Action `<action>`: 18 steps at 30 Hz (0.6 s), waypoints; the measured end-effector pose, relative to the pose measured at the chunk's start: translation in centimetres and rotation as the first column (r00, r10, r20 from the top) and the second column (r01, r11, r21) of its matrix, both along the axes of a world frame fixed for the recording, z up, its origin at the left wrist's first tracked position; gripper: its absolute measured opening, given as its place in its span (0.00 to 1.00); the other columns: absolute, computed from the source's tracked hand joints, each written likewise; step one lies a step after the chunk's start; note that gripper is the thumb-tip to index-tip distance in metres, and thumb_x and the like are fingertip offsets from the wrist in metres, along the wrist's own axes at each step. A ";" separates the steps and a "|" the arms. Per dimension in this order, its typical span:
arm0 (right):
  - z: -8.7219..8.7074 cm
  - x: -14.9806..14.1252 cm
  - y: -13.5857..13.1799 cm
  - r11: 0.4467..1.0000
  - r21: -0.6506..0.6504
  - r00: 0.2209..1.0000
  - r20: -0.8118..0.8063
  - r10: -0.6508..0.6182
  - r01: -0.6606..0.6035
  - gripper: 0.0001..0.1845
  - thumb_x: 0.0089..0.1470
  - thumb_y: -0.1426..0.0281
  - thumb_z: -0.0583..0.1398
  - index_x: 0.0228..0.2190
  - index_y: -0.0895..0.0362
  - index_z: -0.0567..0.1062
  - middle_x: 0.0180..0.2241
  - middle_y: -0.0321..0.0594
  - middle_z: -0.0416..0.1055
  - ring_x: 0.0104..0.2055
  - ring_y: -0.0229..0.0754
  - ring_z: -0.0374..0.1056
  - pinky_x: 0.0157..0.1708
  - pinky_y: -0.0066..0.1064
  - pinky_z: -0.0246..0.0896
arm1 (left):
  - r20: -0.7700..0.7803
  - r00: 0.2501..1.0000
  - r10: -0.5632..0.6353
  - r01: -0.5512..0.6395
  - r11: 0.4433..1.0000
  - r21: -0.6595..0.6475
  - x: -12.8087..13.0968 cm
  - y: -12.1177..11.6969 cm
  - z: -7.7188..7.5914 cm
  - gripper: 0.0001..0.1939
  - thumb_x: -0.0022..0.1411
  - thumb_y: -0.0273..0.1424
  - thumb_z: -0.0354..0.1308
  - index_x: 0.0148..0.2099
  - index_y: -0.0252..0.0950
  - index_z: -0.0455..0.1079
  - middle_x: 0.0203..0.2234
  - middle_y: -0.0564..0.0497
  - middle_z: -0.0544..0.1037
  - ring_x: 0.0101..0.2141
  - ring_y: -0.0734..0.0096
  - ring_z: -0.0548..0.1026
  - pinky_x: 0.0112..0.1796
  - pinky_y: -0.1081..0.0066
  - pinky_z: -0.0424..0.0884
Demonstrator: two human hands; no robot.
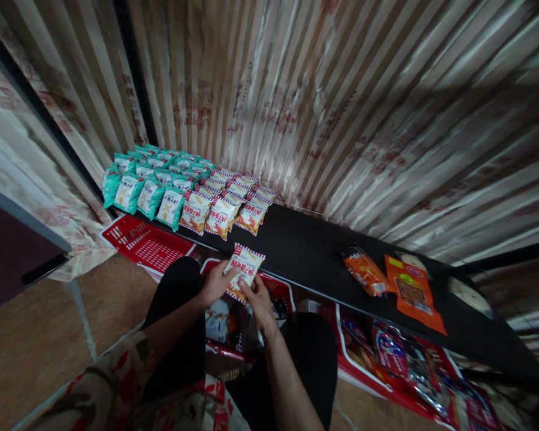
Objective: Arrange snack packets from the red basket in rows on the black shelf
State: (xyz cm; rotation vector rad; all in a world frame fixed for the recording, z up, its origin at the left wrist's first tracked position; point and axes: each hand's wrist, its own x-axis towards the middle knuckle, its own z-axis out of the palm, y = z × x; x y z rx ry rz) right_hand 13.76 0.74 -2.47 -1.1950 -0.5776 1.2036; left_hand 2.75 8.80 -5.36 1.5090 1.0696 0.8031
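Between my two hands is a white and orange snack bag (pixel 245 269) with a striped edge, held upright over a red basket. My left hand (pixel 216 284) grips its left side, and my right hand (pixel 259 300) pinches its lower right side with the thumb on the front. Just beyond, on a black shelf (pixel 296 239), matching snack bags (pixel 220 215) stand in rows. Left of those are rows of teal snack bags (pixel 128 193).
An orange packet (pixel 366 272) and a larger orange pouch (pixel 415 290) lie on the shelf at right. Below stand a red basket (pixel 291 293) of packets between my knees, another red basket (pixel 150 245) at left, and a filled one (pixel 363 371) at right. Striped curtains (pixel 269 90) hang behind.
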 end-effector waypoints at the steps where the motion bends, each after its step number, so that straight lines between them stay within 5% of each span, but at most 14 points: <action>1: 0.1 0.0 0.1 1.000 -0.002 1.000 0.013 0.001 -0.001 0.28 0.38 0.63 0.67 0.43 0.54 0.70 0.41 0.41 0.75 0.41 0.45 0.71 0.44 0.38 0.65 | 0.004 1.000 -0.005 0.005 1.000 0.003 0.0 0.1 0.1 0.21 0.56 0.44 0.54 0.44 0.33 0.71 0.31 0.49 0.78 0.30 0.69 0.74 0.29 0.75 0.68; 10: -0.2 -0.2 1.0 0.996 -0.012 0.987 0.130 -0.092 0.094 0.28 0.40 0.64 0.66 0.44 0.55 0.69 0.38 0.41 0.75 0.37 0.43 0.71 0.41 0.36 0.65 | 0.024 0.999 -0.035 0.036 0.999 -0.028 0.0 0.5 1.3 0.20 0.57 0.43 0.53 0.46 0.35 0.69 0.35 0.49 0.78 0.35 0.67 0.75 0.34 0.74 0.70; 18: -0.8 0.7 1.9 0.982 -0.041 0.955 0.245 -0.168 0.184 0.25 0.40 0.61 0.65 0.41 0.56 0.69 0.34 0.39 0.75 0.33 0.43 0.71 0.37 0.35 0.65 | 0.214 0.974 -0.081 0.090 0.995 -0.032 0.0 0.8 0.5 0.18 0.56 0.34 0.55 0.48 0.33 0.66 0.41 0.45 0.76 0.40 0.66 0.75 0.40 0.69 0.71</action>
